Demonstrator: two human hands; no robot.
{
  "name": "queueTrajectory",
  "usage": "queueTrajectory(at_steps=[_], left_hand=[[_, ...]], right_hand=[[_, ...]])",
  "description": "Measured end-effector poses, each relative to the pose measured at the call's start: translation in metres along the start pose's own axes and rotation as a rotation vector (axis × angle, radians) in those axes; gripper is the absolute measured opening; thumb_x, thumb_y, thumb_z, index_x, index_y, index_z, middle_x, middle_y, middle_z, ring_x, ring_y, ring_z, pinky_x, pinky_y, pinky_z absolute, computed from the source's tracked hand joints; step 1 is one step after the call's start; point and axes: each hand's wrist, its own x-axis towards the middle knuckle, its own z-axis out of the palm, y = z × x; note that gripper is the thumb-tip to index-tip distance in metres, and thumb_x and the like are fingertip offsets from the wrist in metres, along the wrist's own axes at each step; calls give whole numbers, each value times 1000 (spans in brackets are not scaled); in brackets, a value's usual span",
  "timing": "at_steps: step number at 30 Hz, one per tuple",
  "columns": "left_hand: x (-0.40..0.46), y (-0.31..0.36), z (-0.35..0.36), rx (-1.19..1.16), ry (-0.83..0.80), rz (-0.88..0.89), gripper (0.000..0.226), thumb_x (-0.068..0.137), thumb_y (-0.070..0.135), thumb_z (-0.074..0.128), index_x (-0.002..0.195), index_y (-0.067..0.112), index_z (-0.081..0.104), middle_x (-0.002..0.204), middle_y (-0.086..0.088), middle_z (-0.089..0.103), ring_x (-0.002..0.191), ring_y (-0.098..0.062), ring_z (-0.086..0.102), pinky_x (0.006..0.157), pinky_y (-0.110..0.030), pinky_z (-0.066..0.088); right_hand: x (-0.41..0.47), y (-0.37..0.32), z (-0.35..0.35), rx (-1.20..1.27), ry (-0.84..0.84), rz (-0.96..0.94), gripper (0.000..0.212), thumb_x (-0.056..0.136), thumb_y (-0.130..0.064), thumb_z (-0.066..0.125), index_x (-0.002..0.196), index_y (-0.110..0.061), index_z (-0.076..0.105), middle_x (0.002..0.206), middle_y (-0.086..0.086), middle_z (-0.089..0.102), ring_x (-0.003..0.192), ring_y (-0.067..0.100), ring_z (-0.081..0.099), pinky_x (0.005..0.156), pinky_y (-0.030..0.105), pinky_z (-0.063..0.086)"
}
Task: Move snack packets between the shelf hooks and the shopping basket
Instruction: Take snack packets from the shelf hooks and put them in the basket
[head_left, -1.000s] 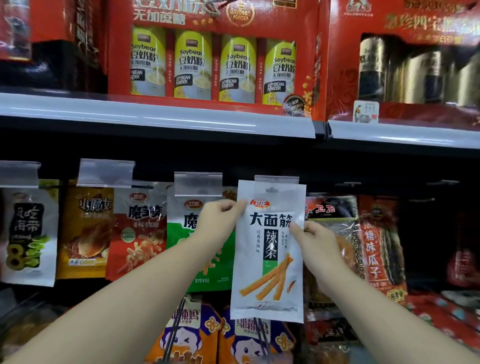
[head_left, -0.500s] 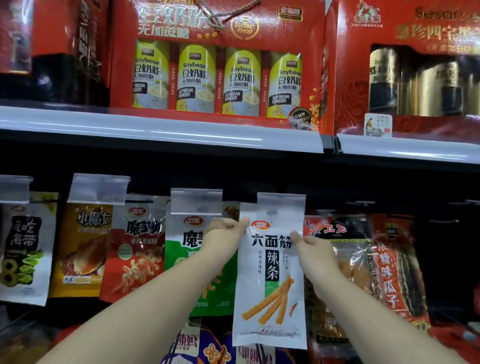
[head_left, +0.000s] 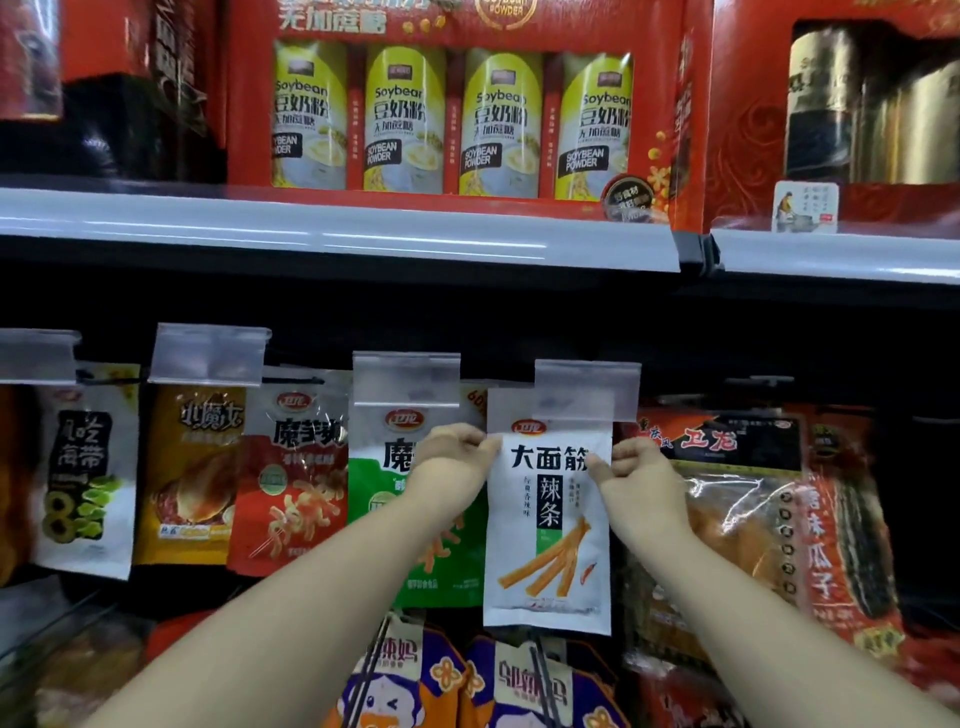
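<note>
Both hands hold one white packet (head_left: 548, 519) at its upper edges. Left hand (head_left: 454, 460) pinches the packet's left edge at about 9 o'clock of the packet top; right hand (head_left: 641, 480) pinches the right edge at about 3 o'clock. The fingers (head_left: 470, 434) of each hand are closed on the packet. The packet hangs upright, its top strip tucked behind a clear tag holder (head_left: 587, 389) at 12 o'clock; whether it sits on a hook cannot be told. Green packet (head_left: 400, 499) hangs just beside it at 9 o'clock, partly covered by the left forearm. Red packet (head_left: 291, 483) hangs further left. Above, at 12 o'clock, a shelf (head_left: 337, 234) carries a red soybean box (head_left: 452, 119).
</note>
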Motion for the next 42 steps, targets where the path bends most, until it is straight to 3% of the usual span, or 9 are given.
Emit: queueTrajectory(at_steps=[3, 6, 11, 16, 22, 28, 34, 38, 42], left_hand=[[-12, -6, -14, 76, 26, 71, 10, 88, 33, 65, 91, 23, 67, 86, 4, 71, 77, -19, 69, 75, -37, 59], [-29, -7, -35, 420, 68, 225, 10, 92, 40, 55, 95, 34, 62, 90, 11, 69, 65, -14, 65, 58, -27, 54], [-64, -17, -88, 892, 121, 417, 27, 93, 47, 46, 110, 34, 62, 104, 5, 70, 92, -23, 66, 72, -32, 52], [-119, -46, -151, 1332, 36, 491, 35, 96, 47, 41, 115, 25, 60, 104, -3, 68, 96, -28, 66, 71, -31, 47], [-194, -109, -248, 1405, -38, 322, 36, 97, 47, 40, 100, 21, 65, 71, -1, 58, 58, -22, 54, 47, -23, 35], [-313, -202, -361, 1370, -63, 72, 34, 94, 49, 42, 101, 22, 63, 88, -8, 67, 83, -32, 66, 59, -30, 43], [-454, -286, -457, 1363, -130, -216, 30, 97, 44, 38, 97, 22, 60, 92, 0, 66, 83, -30, 63, 53, -26, 27], [-535, -350, -491, 1296, -192, -382, 29, 97, 45, 40, 96, 24, 61, 92, 1, 69, 84, -29, 65, 59, -29, 44], [-602, -411, -495, 1194, -267, -541, 33, 96, 47, 41, 104, 23, 62, 97, 0, 70, 87, -31, 66, 65, -29, 44]], right_hand=[[-13, -7, -3, -78, -16, -103, 26, 89, -10, 62, 107, -14, 44, 80, -6, 53, 71, 11, 53, 53, 19, 36], [-27, -17, -6, -233, -12, -198, 40, 87, -2, 60, 121, -8, 42, 113, 6, 50, 90, 17, 45, 72, 22, 36], [-54, -34, -12, -776, 54, -381, 33, 88, -9, 55, 120, -7, 47, 125, 13, 39, 112, 30, 38, 78, 35, 39], [-111, -55, 2, -1092, -332, -609, 32, 97, -30, 42, 123, -12, 45, 121, 9, 54, 110, 31, 52, 71, 36, 44], [-203, -95, 70, -1006, -487, -868, 32, 98, -39, 39, 115, -14, 47, 112, 8, 58, 102, 30, 58, 62, 34, 42], [-336, -121, 156, -757, -682, -986, 33, 98, -40, 37, 112, -13, 48, 109, 9, 57, 102, 31, 57, 60, 35, 40], [-490, -123, 234, -646, -937, -1031, 31, 98, -40, 37, 109, -15, 50, 107, 7, 58, 102, 31, 57, 67, 37, 45], [-577, -107, 288, -615, -1141, -1047, 29, 98, -37, 37, 110, -14, 50, 112, 6, 57, 108, 29, 55, 63, 34, 34], [-653, -78, 338, -620, -1335, -1056, 32, 99, -37, 36, 116, -12, 49, 119, 10, 55, 110, 31, 54, 72, 37, 43]])
